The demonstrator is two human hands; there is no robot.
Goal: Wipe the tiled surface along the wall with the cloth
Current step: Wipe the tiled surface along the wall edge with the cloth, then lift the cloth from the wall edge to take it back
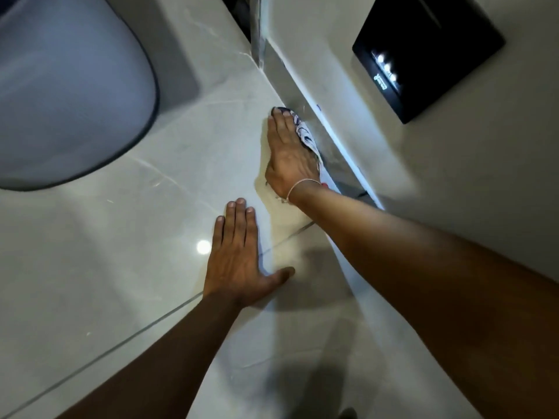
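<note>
**Cloth pinned flat at the wall edge**

Our right hand [289, 155] lies palm-down, fingers straight, pressing the thin white cloth with dark blue print [305, 133] onto the glossy pale grey marbled tile surface [127, 252], right against the wall base at about 1 o'clock from our left hand [239, 252]. Left hand is spread flat on bare tile, holding nothing (bracing, we'd judge). The cloth looks soft, light and limp: it will bunch, so we keep a flat palm on its middle. The tile looks slick.
</note>
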